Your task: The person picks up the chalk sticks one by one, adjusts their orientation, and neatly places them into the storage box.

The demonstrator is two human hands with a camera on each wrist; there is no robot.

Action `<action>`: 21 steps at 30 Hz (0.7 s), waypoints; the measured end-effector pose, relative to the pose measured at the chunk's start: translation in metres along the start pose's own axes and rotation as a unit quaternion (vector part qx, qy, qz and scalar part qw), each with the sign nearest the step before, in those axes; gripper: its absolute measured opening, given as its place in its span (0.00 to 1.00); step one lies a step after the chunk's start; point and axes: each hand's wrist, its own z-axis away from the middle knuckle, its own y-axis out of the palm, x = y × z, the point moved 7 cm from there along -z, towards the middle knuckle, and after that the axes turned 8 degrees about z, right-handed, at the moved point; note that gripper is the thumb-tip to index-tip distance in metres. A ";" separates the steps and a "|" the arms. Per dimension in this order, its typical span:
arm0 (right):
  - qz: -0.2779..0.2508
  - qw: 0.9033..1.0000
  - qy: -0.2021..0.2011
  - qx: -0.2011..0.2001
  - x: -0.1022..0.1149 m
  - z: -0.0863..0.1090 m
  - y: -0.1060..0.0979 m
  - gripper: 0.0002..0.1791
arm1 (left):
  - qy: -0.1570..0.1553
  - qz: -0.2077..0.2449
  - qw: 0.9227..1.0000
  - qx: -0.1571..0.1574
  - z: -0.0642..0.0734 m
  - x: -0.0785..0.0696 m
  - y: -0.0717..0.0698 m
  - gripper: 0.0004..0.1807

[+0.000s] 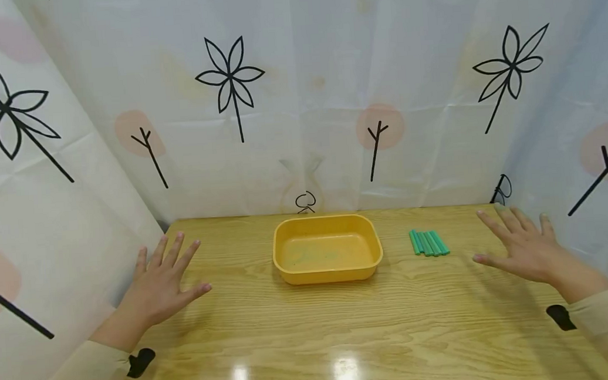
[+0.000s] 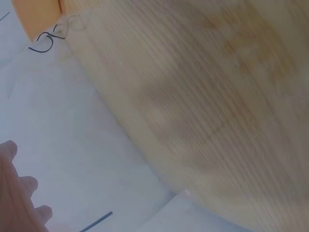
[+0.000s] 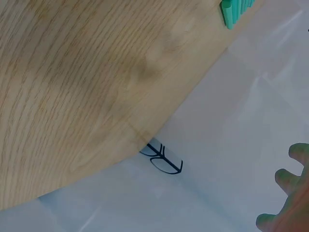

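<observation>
A yellow rectangular tub [image 1: 329, 275] with rounded corners stands near the back of the wooden table, nothing lying inside it. To its right, several short green sticks [image 1: 429, 243] lie side by side in a row; their ends also show at the top of the right wrist view, as green sticks [image 3: 231, 10]. Over the table's left side my left hand [image 1: 160, 280] is spread, fingers straight, holding nothing. My right hand [image 1: 525, 246] is spread the same way at the right, to the right of the sticks, and holds nothing either.
The wooden table [image 1: 293, 332] reaches back to a white cloth [image 1: 297, 96] printed with flowers and twigs, which hangs behind it and along both sides. A dark band piece [image 1: 141, 362] shows at the left cuff, another dark piece [image 1: 560, 317] at the right cuff.
</observation>
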 end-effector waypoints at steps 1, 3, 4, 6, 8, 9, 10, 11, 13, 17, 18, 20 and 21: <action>-0.002 1.000 -0.001 0.000 0.001 0.000 0.000 0.58 | -0.001 0.001 1.000 0.001 0.000 -0.001 0.000 0.53; -0.003 1.000 -0.001 0.002 0.002 0.000 0.000 0.58 | -0.002 0.002 1.000 0.000 0.000 -0.002 0.000 0.53; -0.005 1.000 -0.002 0.002 0.003 -0.001 0.000 0.58 | -0.002 0.003 1.000 0.000 0.000 -0.002 0.000 0.53; -0.009 1.000 -0.002 0.005 0.006 -0.001 0.000 0.58 | -0.003 0.006 1.000 -0.001 0.000 -0.004 0.000 0.53; -0.013 1.000 -0.002 0.007 0.008 -0.001 -0.001 0.58 | -0.002 0.007 1.000 -0.003 -0.001 -0.005 0.001 0.53; -0.016 1.000 -0.002 0.006 0.009 -0.001 -0.002 0.57 | -0.001 0.007 1.000 -0.002 -0.001 -0.007 0.002 0.53; -0.020 1.000 -0.002 0.006 0.010 -0.001 -0.002 0.57 | -0.001 0.007 1.000 -0.002 -0.002 -0.008 0.002 0.52; -0.022 1.000 -0.002 0.004 0.012 -0.001 -0.003 0.57 | -0.001 0.007 1.000 -0.002 -0.002 -0.009 0.003 0.52; -0.028 1.000 -0.004 0.000 0.014 -0.001 -0.003 0.57 | 0.002 0.008 1.000 -0.002 -0.003 -0.012 0.004 0.52; -0.038 0.999 -0.010 -0.007 0.020 -0.001 -0.003 0.56 | 0.004 0.028 1.000 -0.003 -0.005 -0.019 0.005 0.52; -0.041 0.999 -0.012 -0.008 0.021 -0.001 -0.003 0.56 | 0.005 0.034 0.999 -0.003 -0.006 -0.021 0.005 0.52; -0.045 0.999 -0.014 -0.009 0.025 -0.002 -0.002 0.55 | 0.006 0.043 0.999 -0.005 -0.007 -0.024 0.007 0.52; -0.047 0.999 -0.014 -0.009 0.026 -0.002 -0.002 0.55 | 0.006 0.047 0.999 -0.006 -0.008 -0.025 0.007 0.51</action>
